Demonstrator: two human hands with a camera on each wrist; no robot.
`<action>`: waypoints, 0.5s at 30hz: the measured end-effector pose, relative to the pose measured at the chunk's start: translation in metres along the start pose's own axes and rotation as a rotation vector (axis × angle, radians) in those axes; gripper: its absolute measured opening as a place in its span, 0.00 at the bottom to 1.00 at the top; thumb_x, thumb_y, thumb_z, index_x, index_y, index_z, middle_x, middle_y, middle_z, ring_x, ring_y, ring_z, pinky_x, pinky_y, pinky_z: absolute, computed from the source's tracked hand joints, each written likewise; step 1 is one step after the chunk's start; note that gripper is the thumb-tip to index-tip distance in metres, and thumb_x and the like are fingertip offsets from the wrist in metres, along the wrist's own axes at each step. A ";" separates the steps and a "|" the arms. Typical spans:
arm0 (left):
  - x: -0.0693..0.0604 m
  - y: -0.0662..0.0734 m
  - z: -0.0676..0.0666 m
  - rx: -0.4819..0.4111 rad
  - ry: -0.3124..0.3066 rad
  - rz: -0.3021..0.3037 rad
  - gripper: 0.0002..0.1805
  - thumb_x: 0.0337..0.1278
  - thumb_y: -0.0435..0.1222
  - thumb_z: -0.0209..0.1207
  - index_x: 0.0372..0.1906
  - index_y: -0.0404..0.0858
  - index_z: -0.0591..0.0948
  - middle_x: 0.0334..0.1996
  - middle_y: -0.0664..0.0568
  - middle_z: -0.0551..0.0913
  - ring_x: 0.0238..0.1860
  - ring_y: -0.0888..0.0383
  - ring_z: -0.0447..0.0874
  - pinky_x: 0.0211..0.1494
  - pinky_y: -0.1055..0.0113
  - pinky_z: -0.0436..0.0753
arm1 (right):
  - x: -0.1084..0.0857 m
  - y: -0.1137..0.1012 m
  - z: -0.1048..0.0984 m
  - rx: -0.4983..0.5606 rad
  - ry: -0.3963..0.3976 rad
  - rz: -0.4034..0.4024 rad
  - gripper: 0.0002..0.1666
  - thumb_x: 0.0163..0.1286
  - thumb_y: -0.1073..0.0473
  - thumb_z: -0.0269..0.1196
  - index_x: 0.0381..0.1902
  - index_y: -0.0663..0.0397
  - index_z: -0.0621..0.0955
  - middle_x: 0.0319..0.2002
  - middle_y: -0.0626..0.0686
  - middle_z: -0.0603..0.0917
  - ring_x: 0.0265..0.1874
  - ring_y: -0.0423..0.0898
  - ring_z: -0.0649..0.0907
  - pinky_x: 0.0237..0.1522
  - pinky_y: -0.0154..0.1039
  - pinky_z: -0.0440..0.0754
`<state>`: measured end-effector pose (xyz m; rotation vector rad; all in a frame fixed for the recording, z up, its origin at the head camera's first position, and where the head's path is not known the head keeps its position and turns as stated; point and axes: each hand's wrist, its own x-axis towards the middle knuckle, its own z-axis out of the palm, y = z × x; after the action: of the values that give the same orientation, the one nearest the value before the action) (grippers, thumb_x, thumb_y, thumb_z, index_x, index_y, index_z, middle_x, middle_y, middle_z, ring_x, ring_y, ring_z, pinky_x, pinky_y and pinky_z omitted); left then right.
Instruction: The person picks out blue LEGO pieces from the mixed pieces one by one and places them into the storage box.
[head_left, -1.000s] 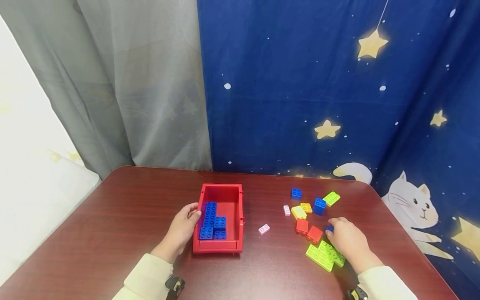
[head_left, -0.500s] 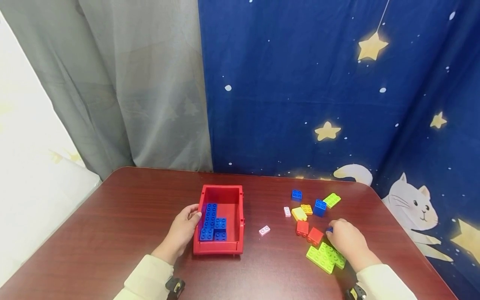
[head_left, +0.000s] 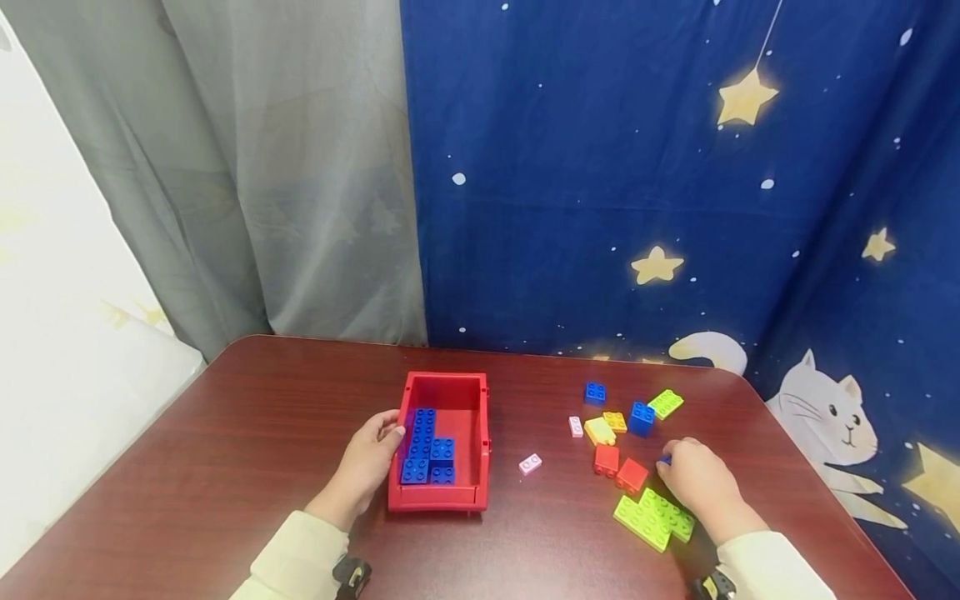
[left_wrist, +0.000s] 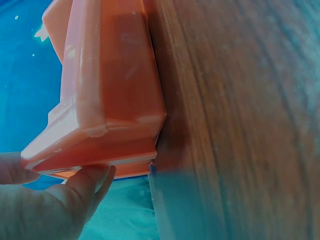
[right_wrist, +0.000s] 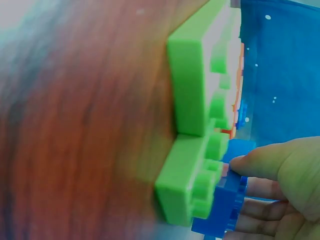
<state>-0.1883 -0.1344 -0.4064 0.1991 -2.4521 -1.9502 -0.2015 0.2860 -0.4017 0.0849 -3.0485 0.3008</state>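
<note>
Hands are both occupied on my feed: the left hand [head_left: 366,462] pinches the rim of the red box [head_left: 437,497] at its left long side, thumb and fingers either side of the wall, while the right hand [head_left: 701,479] holds a blue brick [right_wrist: 219,214] between thumb and fingers.

Largest behind them I have a starry blue curtain [head_left: 540,192], then the dark wooden table [head_left: 555,542]. On it sits the red box, open at the top, its long axis running away from the person. From the right hand it lies well off to the left, past the loose bricks; the left hand is the nearer one, touching it. Blue bricks [head_left: 422,429] fill the box's left side and near end, and bare floor shows at its far right.

My right wrist view puts the held brick just beyond two lime plates [head_left: 642,522]; I can't tell whether it touches them or the tabletop. Two red bricks [head_left: 606,460] lie to the left of that hand. Farther back are a taller blue brick [head_left: 641,418], a yellow brick [head_left: 600,431] and a smaller lime piece [head_left: 666,404]. Smallest are two pink bricks [head_left: 530,464], one between the box and the pile.
</note>
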 end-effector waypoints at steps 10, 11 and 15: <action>-0.001 -0.001 0.000 0.009 -0.003 -0.017 0.25 0.72 0.34 0.46 0.69 0.31 0.62 0.62 0.33 0.70 0.61 0.37 0.72 0.61 0.46 0.74 | -0.006 -0.015 -0.015 0.026 0.031 -0.016 0.15 0.60 0.63 0.67 0.40 0.70 0.81 0.36 0.63 0.82 0.36 0.59 0.82 0.46 0.59 0.81; -0.001 -0.001 0.000 0.010 -0.003 -0.015 0.25 0.72 0.34 0.46 0.69 0.31 0.62 0.62 0.33 0.70 0.61 0.37 0.72 0.62 0.45 0.74 | -0.007 -0.017 -0.017 0.027 0.033 -0.018 0.15 0.60 0.63 0.68 0.40 0.70 0.81 0.36 0.63 0.82 0.37 0.60 0.82 0.46 0.59 0.80; 0.000 -0.001 0.001 0.013 -0.002 -0.012 0.25 0.72 0.34 0.46 0.69 0.30 0.62 0.62 0.33 0.70 0.62 0.36 0.71 0.62 0.45 0.73 | -0.010 -0.029 -0.025 0.037 0.037 -0.030 0.16 0.60 0.61 0.68 0.42 0.69 0.82 0.39 0.64 0.82 0.39 0.61 0.82 0.47 0.59 0.80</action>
<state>-0.1879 -0.1341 -0.4077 0.2134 -2.4712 -1.9406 -0.1884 0.2625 -0.3727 0.1264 -3.0028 0.3522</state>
